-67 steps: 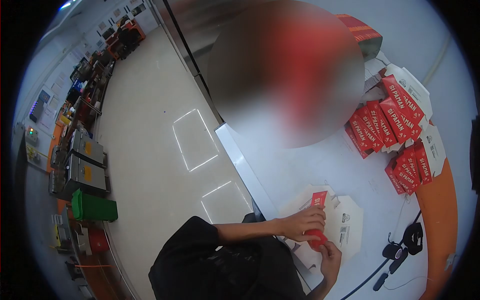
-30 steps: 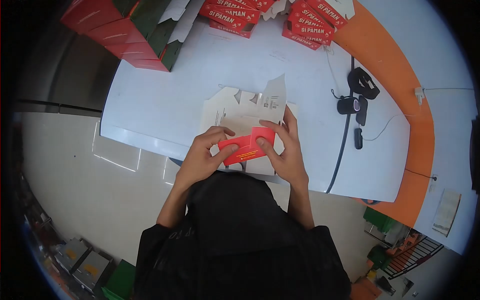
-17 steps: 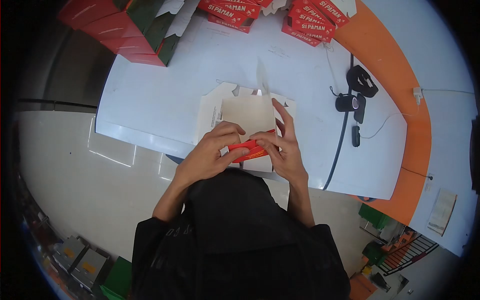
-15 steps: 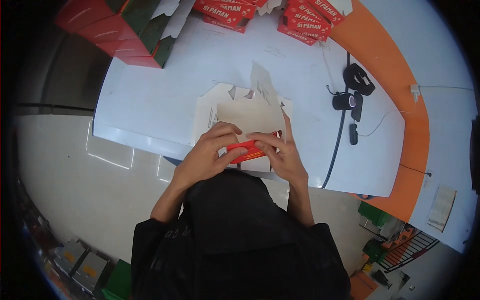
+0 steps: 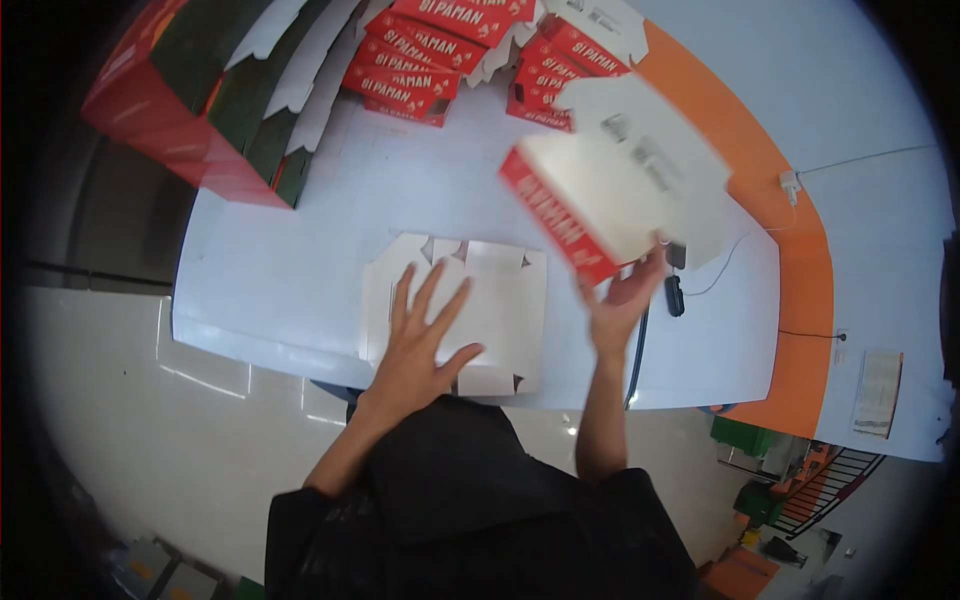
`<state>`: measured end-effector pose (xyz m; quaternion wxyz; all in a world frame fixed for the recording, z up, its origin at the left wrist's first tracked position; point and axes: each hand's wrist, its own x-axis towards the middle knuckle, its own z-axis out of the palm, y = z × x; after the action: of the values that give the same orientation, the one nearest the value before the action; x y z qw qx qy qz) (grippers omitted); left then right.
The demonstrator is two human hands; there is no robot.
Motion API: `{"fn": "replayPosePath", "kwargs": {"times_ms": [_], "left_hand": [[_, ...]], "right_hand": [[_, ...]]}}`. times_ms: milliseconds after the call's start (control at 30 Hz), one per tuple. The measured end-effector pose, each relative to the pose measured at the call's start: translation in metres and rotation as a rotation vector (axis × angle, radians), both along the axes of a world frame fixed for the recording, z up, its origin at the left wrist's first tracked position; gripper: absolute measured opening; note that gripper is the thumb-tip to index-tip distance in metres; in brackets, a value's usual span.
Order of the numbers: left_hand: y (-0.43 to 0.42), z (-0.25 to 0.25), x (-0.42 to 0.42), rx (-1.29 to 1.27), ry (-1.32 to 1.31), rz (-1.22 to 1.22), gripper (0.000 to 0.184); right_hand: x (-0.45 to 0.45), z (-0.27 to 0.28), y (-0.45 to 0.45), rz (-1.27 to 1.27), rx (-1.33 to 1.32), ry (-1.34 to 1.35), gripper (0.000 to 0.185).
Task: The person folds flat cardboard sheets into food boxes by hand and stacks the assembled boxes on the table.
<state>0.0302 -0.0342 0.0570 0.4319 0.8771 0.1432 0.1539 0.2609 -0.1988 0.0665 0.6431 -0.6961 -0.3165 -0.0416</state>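
A partly folded cardboard box (image 5: pixel 600 185), red outside with white lettering and pale inside, is held up above the right part of the table. My right hand (image 5: pixel 625 295) grips its near corner, and the box is smeared by motion, its lid flap standing open. Flat on the table in front of me lies an unfolded cardboard blank (image 5: pixel 500 300), pale side up, with notched edges. My left hand (image 5: pixel 420 345) rests on or just over this blank, palm down, its fingers spread with nothing in them.
Folded red boxes (image 5: pixel 410 70) are stacked at the back of the white table (image 5: pixel 270 290), with a second stack (image 5: pixel 545 85) beside them. Red and green cartons (image 5: pixel 200 130) stand at the left. A small black device (image 5: pixel 675 297) and a cable (image 5: pixel 637 360) lie at the right.
My right hand has lifted the folded box off the spot before me, out to the right and away. My left hand has let go of it and opened over the flat blank.
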Motion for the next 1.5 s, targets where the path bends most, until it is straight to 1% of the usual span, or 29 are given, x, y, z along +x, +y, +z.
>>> {"fn": "replayPosePath", "kwargs": {"times_ms": [33,100,133,167,200,233,300,333,400,500,567,633,667,700,733,800,833,900,1000,1033,1067,1100,1133,1200,1233,1267,1367,1433,1500], "left_hand": [[0.005,-0.020,-0.008,0.000,0.055,0.015,0.084],[0.012,-0.054,-0.027,0.122,0.305,0.039,0.088],[0.015,-0.065,-0.035,0.182,0.431,0.054,0.090],[0.019,-0.070,-0.044,0.209,0.489,0.025,0.093],[0.021,-0.074,-0.051,0.233,0.549,-0.004,0.095],[0.022,-0.078,-0.055,0.253,0.613,-0.034,0.098],[0.021,-0.083,-0.056,0.269,0.625,-0.091,0.100],[0.018,-0.086,-0.055,0.273,0.630,-0.117,0.101],[0.007,-0.101,-0.050,0.273,0.510,-0.186,0.103],[-0.010,-0.118,-0.025,0.231,0.362,-0.297,0.106],[-0.030,-0.135,-0.010,0.213,0.253,-0.373,0.109],[-0.045,-0.156,-0.001,0.290,0.219,-0.469,0.108],[-0.048,-0.160,0.003,0.337,0.198,-0.522,0.108],[-0.051,-0.158,0.005,0.383,0.191,-0.535,0.099],[-0.052,-0.155,0.006,0.379,0.174,-0.548,0.090],[-0.055,-0.151,0.002,0.368,0.148,-0.582,0.071],[-0.056,-0.154,0.000,0.332,0.134,-0.573,0.060],[-0.059,-0.163,-0.003,0.259,0.115,-0.558,0.038],[-0.047,-0.142,0.009,0.086,0.116,-0.466,0.018],[-0.045,-0.138,0.015,-0.011,0.137,-0.418,0.016],[-0.043,-0.134,0.022,-0.105,0.156,-0.369,0.015],[-0.042,-0.130,0.027,-0.199,0.178,-0.320,0.015],[-0.039,-0.122,0.032,-0.308,0.232,-0.346,0.016],[-0.030,-0.109,0.040,-0.521,0.339,-0.383,0.017],[-0.024,-0.110,0.042,-0.593,0.368,-0.416,0.022],[-0.022,-0.110,0.043,-0.605,0.368,-0.386,0.025],[-0.012,-0.087,0.043,-0.617,0.372,-0.296,0.032],[-0.010,-0.082,0.038,-0.692,0.334,-0.258,0.029],[-0.010,-0.074,0.033,-0.718,0.304,-0.209,0.028]], "right_hand": [[0.026,0.020,0.004,-0.017,0.081,0.002,0.117],[0.089,0.060,0.019,0.004,0.127,-0.153,0.105],[0.125,0.074,0.029,0.023,0.152,-0.140,0.098],[0.151,0.097,0.044,0.053,0.142,-0.085,0.087],[0.181,0.112,0.064,0.109,0.162,-0.071,0.081],[0.211,0.123,0.084,0.103,0.110,-0.034,0.084],[0.261,0.132,0.113,-0.004,-0.015,0.116,0.092],[0.273,0.130,0.117,-0.068,-0.115,0.092,0.094],[0.291,0.119,0.131,-0.180,-0.307,0.033,0.098],[0.264,0.080,0.129,-0.096,-0.159,-0.081,0.093],[0.213,0.051,0.114,-0.008,-0.262,-0.094,0.083],[0.177,-0.001,0.082,0.194,-0.219,-0.003,0.077],[0.161,-0.026,0.058,0.260,-0.326,0.079,0.076],[0.143,-0.052,0.030,0.324,-0.431,0.162,0.074],[0.125,-0.083,0.000,0.380,-0.363,0.353,0.066],[0.059,-0.090,-0.048,0.225,-0.652,0.262,0.043],[0.031,-0.098,-0.070,0.198,-0.567,0.470,0.037],[-0.022,-0.101,-0.103,-0.006,-0.665,0.636,0.038],[-0.080,-0.125,-0.150,-0.136,-0.650,0.633,0.042],[-0.090,-0.127,-0.158,-0.161,-0.668,0.661,0.047],[-0.098,-0.129,-0.166,-0.132,-0.691,0.620,0.050],[-0.104,-0.112,-0.162,-0.104,-0.715,0.580,0.054],[-0.108,-0.097,-0.158,-0.077,-0.740,0.536,0.059],[-0.114,-0.079,-0.146,-0.016,-0.668,0.468,0.071],[-0.115,-0.076,-0.142,0.019,-0.631,0.428,0.078],[-0.113,-0.076,-0.140,0.034,-0.623,0.415,0.079],[-0.108,-0.080,-0.138,0.108,-0.586,0.369,0.080],[-0.101,-0.088,-0.141,0.173,-0.548,0.338,0.080],[-0.097,-0.085,-0.134,0.101,-0.299,0.354,0.074]]}}
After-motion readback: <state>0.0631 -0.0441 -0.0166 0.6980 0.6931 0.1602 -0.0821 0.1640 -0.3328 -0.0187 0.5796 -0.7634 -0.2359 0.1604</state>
